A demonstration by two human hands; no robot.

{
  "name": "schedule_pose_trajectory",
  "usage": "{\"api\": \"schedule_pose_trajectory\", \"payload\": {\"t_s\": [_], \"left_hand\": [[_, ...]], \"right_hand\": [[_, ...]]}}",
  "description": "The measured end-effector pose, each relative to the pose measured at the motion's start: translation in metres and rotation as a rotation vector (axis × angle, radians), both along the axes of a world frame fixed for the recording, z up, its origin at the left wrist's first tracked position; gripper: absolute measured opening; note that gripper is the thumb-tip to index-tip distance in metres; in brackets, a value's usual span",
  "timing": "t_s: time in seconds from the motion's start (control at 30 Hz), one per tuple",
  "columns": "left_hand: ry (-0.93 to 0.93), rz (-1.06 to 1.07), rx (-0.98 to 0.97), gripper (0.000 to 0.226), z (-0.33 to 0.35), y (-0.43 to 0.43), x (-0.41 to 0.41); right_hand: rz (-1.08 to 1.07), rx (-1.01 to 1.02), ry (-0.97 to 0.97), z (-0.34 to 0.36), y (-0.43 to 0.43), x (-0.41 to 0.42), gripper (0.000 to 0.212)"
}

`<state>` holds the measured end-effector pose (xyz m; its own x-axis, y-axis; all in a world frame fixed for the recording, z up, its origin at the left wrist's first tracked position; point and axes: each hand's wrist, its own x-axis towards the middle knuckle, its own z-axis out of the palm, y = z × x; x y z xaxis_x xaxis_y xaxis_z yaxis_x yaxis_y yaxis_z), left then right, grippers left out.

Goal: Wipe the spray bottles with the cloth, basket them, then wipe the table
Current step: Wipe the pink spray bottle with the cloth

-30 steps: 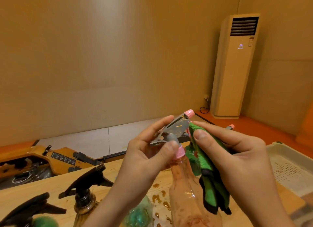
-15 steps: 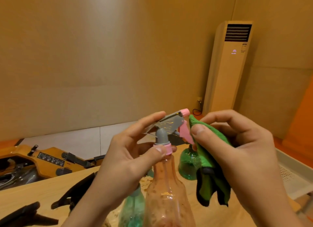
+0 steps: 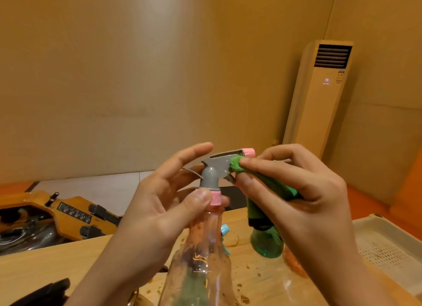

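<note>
A clear pink spray bottle (image 3: 203,260) with a grey trigger head and pink nozzle is held upright above the wooden table (image 3: 57,260). My left hand (image 3: 164,205) pinches its neck at the pink collar, thumb in front, fingers behind the head. My right hand (image 3: 303,191) grips a green cloth (image 3: 262,182) and presses its tip against the side of the grey head just below the nozzle. A green bottle (image 3: 266,244) stands on the table behind, its top hidden by the cloth. A white perforated basket (image 3: 388,244) lies at the right.
Brown droplets (image 3: 242,294) spot the table near the bottle. A blue-tipped sprayer (image 3: 225,230) shows behind the held bottle. A black trigger head (image 3: 45,292) sits at the lower left. A yellow machine (image 3: 57,216) lies beyond the table's left edge, a tall air conditioner (image 3: 319,98) stands against the wall.
The cloth has moved from beside the nozzle onto the side of the grey spray head. The bottle is held more upright, and the view has tilted up and to the left.
</note>
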<state>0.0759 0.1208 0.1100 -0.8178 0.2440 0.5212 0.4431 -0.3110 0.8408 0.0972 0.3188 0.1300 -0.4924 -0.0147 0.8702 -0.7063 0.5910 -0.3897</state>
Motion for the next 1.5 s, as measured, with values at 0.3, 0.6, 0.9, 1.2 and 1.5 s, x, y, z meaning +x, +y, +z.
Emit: {"api": "schedule_pose_trajectory", "payload": {"t_s": [0.3, 0.6, 0.9, 1.2, 1.5], "left_hand": [[-0.085, -0.045, 0.061, 0.051, 0.002, -0.005, -0.007], [-0.012, -0.024, -0.018, 0.05, 0.002, -0.012, -0.005], [-0.002, -0.005, 0.075, 0.042, 0.005, -0.015, -0.009], [0.06, 0.005, 0.016, 0.043, 0.007, -0.017, -0.008], [0.058, -0.021, 0.018, 0.042, 0.006, -0.014, -0.01]], "right_hand": [[0.157, -0.091, -0.164, -0.012, -0.007, -0.007, 0.028], [-0.045, -0.001, 0.093, 0.015, 0.006, -0.005, 0.025], [-0.003, 0.282, 0.064, 0.016, 0.001, -0.005, 0.027], [-0.014, 0.252, 0.022, 0.001, -0.003, 0.0, 0.024], [-0.058, 0.2, 0.058, 0.01, -0.006, -0.005, 0.023]]}}
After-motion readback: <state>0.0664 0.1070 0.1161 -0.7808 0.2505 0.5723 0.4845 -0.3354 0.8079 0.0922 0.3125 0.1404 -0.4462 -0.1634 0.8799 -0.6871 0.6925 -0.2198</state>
